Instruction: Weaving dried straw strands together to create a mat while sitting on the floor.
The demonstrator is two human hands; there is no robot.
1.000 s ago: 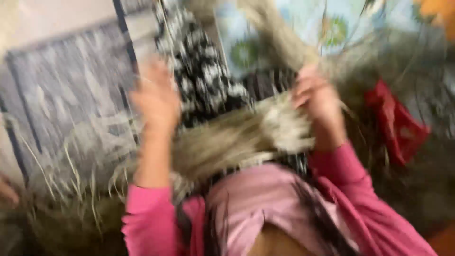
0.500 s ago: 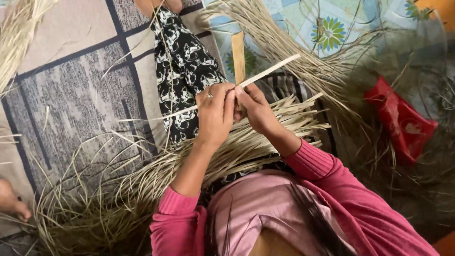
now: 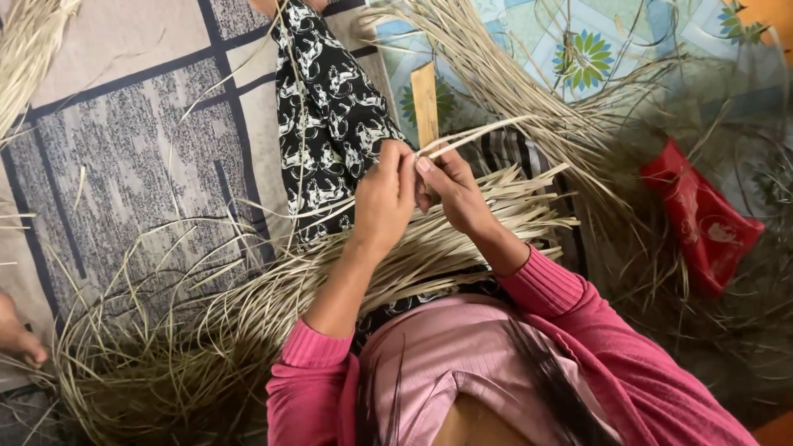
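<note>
My left hand and my right hand meet above my lap, both pinching the same pale dried leaf strip, which runs up and to the right from the fingertips. Under my forearms a thick bundle of dried leaf strips lies across my lap and spreads out to the left over the floor. Both sleeves are pink. My leg in black-and-white patterned cloth stretches away from me.
A flat wooden stick lies just beyond my hands. More dried strips fan out at the top right over a floral mat. A red packet lies at the right. Another person's toes show at the left edge.
One second ago my hands were apart and blurred over the bundle. They have since come together on a single strip and now hold nearly still, the strip sitting slightly lower.
</note>
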